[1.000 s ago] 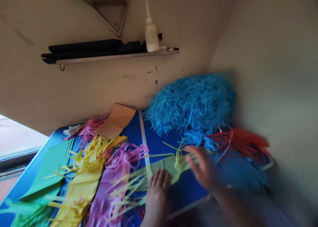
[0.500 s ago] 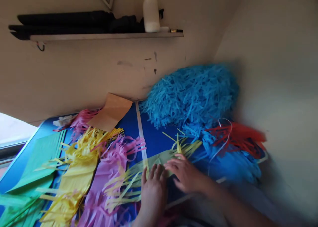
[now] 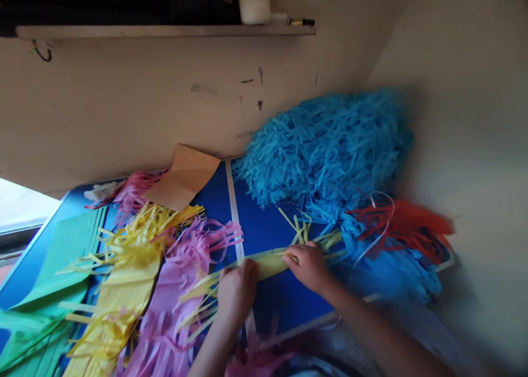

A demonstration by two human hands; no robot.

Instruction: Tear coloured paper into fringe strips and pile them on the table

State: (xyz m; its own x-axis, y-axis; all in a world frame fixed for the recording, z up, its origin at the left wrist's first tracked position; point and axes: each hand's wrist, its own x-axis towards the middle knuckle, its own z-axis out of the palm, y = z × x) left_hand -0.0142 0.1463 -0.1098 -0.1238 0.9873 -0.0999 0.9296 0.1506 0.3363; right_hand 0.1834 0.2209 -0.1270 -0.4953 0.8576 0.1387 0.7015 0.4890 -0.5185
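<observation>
Both of my hands grip a strip of pale yellow-green tissue paper (image 3: 270,263) with fringed ends, stretched low over the blue table. My left hand (image 3: 239,286) is closed on it at the left, fingers curled under and partly hidden. On the right, my right hand (image 3: 307,261) pinches the same strip between thumb and fingers. The strip looks narrow and gathered between them, its cut fringe spreading out past each hand. Close to my left hand lies purple fringed tissue paper (image 3: 179,289).
A big blue fringed paper bundle (image 3: 330,146) rests against the wall, with red fringed paper (image 3: 412,223) to its right. Yellow (image 3: 127,278) and green tissue paper (image 3: 61,261) lie left, below a brown paper sheet (image 3: 185,176). A shelf (image 3: 165,32) hangs above the blue table (image 3: 264,190).
My hands have gone from lying open and flat on the strip to closing around it, and have moved slightly apart. The strip is now bunched narrower. The view has tilted down a little.
</observation>
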